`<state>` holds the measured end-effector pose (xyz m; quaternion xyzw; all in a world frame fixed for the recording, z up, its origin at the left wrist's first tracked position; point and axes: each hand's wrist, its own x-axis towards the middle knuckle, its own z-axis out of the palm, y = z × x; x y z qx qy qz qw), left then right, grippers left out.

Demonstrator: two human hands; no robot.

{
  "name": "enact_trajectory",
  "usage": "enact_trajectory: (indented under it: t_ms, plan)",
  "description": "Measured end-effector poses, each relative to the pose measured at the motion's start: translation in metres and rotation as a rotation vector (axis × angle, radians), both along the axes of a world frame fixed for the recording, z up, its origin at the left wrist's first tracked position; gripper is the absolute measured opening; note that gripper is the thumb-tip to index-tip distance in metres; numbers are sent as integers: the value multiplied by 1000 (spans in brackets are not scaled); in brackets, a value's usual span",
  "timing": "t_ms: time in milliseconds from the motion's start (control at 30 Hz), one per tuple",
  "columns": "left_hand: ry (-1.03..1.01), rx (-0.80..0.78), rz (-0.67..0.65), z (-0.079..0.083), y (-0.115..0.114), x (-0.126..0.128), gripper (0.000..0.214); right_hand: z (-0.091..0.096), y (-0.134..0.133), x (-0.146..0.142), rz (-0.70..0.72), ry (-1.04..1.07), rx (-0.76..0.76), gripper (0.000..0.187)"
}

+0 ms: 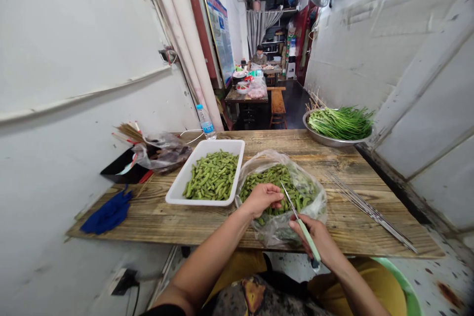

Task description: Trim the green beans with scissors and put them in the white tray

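My right hand (320,239) grips a pair of scissors (306,237) with pale green handles, seen nearly edge-on. Their metal blades point up and away over a clear plastic bag (320,200) full of green edamame pods (272,175). Just left of the blades, my left hand (264,198) hovers above the pods with its fingers curled in a pinch; anything between them is too small or hidden to make out. Beside the bag, on the left, a white plastic tray (174,198) holds a broad heap of edamame pods (213,175).
Metal skewers (374,212) lie on the wooden table (355,163) at right, below a metal bowl (333,142) of green stalks (340,122). A water bottle (206,122), a black box (124,170) and a blue cloth (107,212) are at left. Another person (259,57) sits far back.
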<state>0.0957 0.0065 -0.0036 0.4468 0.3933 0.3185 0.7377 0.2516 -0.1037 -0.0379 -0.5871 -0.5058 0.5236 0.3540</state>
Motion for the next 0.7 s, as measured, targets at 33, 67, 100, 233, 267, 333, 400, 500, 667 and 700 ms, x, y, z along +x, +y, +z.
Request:
enact_trajectory:
  t_ms: [33,67,100,233,267,333,400,500,667,700]
  plan:
    - [-47,-35,53,0,1,-1,30,-1,0,-1,3,30,-19,49]
    - [-95,-54,119,1,2,-1,31,-1,-1,-1,9,63,-31,51]
    - [-139,-60,181,2,3,-2,31,-1,-2,-2,19,96,-32,51]
    - [-204,-60,298,3,1,-1,32,5,-4,-3,59,161,18,46]
    - [-202,-64,309,3,0,0,32,6,-5,-4,62,161,28,45]
    - [-197,-62,335,1,-4,3,33,9,-4,-6,61,163,34,44]
    - [-195,-54,350,-1,-6,4,34,10,-3,-8,52,178,28,43]
    - [-197,-53,331,-3,-9,6,36,9,-1,-10,17,210,0,44]
    - [-200,-51,334,-6,-16,10,37,10,1,-12,-13,233,-20,45]
    - [-197,-48,333,-6,-17,11,37,12,2,-12,-16,234,-32,44]
